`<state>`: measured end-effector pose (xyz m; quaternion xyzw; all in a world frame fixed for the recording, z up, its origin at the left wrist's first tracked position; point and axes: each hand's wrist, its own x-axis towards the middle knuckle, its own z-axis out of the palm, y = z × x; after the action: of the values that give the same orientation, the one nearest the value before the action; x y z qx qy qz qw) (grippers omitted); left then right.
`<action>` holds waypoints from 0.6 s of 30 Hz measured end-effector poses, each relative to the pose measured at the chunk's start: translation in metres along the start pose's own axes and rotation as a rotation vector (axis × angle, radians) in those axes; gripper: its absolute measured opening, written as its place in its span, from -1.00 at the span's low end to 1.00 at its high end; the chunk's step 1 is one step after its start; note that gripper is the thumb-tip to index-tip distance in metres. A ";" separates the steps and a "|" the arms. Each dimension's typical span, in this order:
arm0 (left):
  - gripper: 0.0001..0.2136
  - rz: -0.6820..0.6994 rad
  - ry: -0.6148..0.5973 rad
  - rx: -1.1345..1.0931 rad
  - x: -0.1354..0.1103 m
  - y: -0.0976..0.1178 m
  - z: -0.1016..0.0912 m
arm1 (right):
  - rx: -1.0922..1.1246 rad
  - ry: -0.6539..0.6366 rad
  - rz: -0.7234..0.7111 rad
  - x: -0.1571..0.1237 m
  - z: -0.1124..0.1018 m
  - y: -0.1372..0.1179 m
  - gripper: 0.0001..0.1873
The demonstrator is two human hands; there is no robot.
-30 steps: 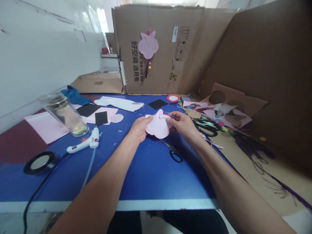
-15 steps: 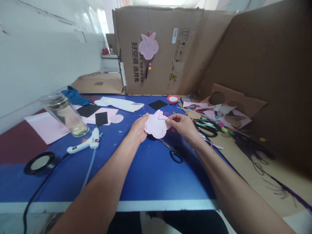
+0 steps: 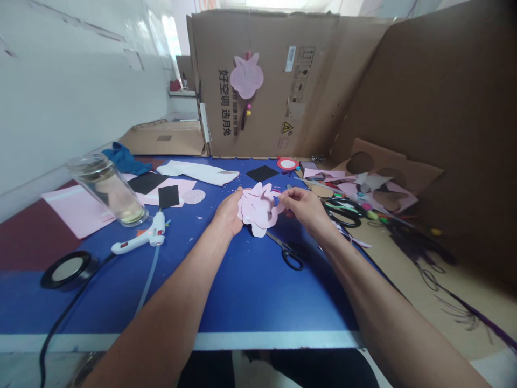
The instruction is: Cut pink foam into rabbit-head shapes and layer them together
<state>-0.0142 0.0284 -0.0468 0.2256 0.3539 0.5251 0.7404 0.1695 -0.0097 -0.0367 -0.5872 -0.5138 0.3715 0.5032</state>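
Note:
My left hand (image 3: 228,213) is closed on the left side of a stack of pink flower-shaped cutouts (image 3: 252,207), held just above the blue table. At its right edge, my right hand (image 3: 301,202) pinches a pink strip-like outline (image 3: 276,216) between thumb and fingertips. A gap shows between this outline and the piece behind it. One rounded lobe hangs down at the bottom. Whether the layers are paper or felt, I cannot tell. Below and to the right, a pair of black-handled scissors (image 3: 291,257) lies on the table, its blade tips partly under the cutouts.
A white glue gun (image 3: 149,234), black tape roll (image 3: 68,271) and glass cup (image 3: 115,194) stand or lie at left. A similar pink ornament (image 3: 247,78) hangs before the cardboard wall (image 3: 266,129). Pink scraps (image 3: 388,191) and more scissors (image 3: 345,213) lie at right.
The top layer of the cutouts has been pulled apart at the right, so its outline and a gap now show. Both hands stay in nearly the same place.

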 end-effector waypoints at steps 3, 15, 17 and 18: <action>-0.73 0.017 0.062 0.001 0.006 -0.001 -0.006 | 0.059 0.045 -0.019 0.003 -0.006 0.000 -0.83; -0.81 0.014 0.165 0.063 0.022 -0.003 -0.021 | -0.468 0.339 -0.241 0.027 -0.044 0.024 -0.75; -0.79 0.018 0.166 0.071 0.022 -0.003 -0.021 | -0.393 -0.002 -0.156 0.020 -0.032 0.021 -0.75; -0.78 0.024 0.166 0.071 0.022 -0.003 -0.020 | -0.383 -0.154 -0.116 0.016 -0.026 0.020 -0.72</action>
<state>-0.0235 0.0472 -0.0685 0.2117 0.4298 0.5377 0.6938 0.2019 0.0013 -0.0491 -0.6113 -0.6449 0.2813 0.3623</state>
